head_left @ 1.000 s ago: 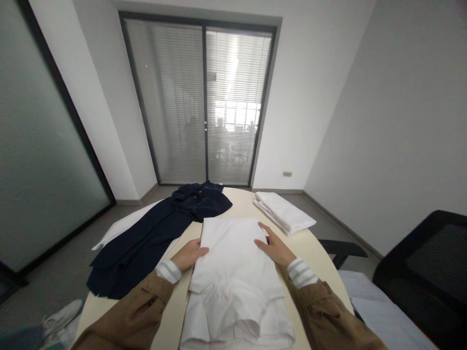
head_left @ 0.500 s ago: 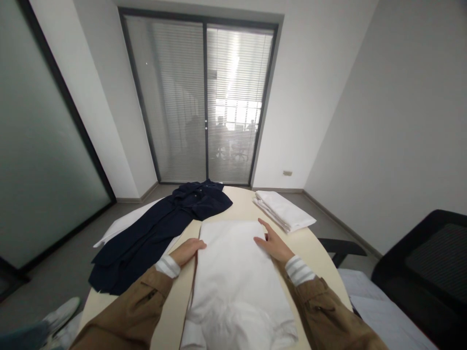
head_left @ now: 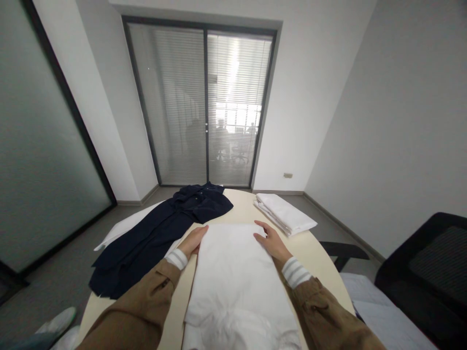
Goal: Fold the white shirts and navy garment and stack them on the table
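Observation:
A white garment lies folded lengthwise on the cream round table in front of me. My left hand rests flat on its far left corner, fingers apart. My right hand presses flat on its far right corner. Neither hand grips the cloth. Both arms wear brown sleeves with striped white cuffs.
A dark navy garment is spread out on the table's left, over a white cloth. A folded white stack sits at the far right. A black chair stands to the right. Glass doors with blinds lie ahead.
Both hands have slid away from me along the white garment's edges to its far corners. The cloth now lies flatter and smoother near me.

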Motion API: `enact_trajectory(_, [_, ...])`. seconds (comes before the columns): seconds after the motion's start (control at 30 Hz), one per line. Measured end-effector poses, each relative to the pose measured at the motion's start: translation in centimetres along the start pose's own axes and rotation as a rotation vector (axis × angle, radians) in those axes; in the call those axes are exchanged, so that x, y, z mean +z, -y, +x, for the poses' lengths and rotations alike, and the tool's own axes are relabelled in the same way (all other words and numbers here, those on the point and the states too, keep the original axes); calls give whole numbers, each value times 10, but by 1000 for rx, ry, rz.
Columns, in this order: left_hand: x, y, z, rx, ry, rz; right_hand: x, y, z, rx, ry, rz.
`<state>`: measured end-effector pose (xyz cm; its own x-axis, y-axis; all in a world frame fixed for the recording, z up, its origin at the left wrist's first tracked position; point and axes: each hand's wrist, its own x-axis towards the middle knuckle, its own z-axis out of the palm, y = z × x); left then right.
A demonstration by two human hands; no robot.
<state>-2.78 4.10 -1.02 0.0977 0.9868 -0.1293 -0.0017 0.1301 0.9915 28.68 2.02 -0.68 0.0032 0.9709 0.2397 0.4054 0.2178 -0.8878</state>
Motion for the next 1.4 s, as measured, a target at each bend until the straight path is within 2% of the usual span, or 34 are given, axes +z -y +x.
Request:
enact_trajectory(0.07, [5,-2,10,-2,-8,-23,-4,5,-3,-26,15,54])
enact_trajectory(0.17, [12,-2,20,15,-38,-58,-7,6,-7,76,29,166])
enact_trajectory(0.27, [12,3,26,38,-77,-66,-7,-6,-4,214,2,329])
enact_trajectory(0.33, [8,5,29,50,-83,-42,-10,-18,2,244,-24,347])
enact_trajectory(0.43, [0,4,30,99,-87,38,-21,-34,10,168,-38,116])
enact_trajectory(0.57, [-4,-2,29,240,-104,146,-34,-38,15,-69,7,-101])
enact_trajectory(0.63, [-4,-3,30,280,-94,180,-34,-35,16,-110,33,-113])
enact_trajectory(0.83, [0,-2,37,364,-81,183,-23,-23,19,-39,83,61])
enact_trajectory(0.93, [2,-1,39,339,-7,88,-22,-21,22,64,113,138])
enact_trajectory(1.0, [4,-2,40,304,-2,12,-23,-22,26,108,137,165])
enact_trajectory(1.2, [7,-5,46,256,-107,-62,-21,-30,42,105,143,223])
enact_trajectory(1.4, [9,-3,51,204,-26,-231,-19,-29,43,74,115,204])
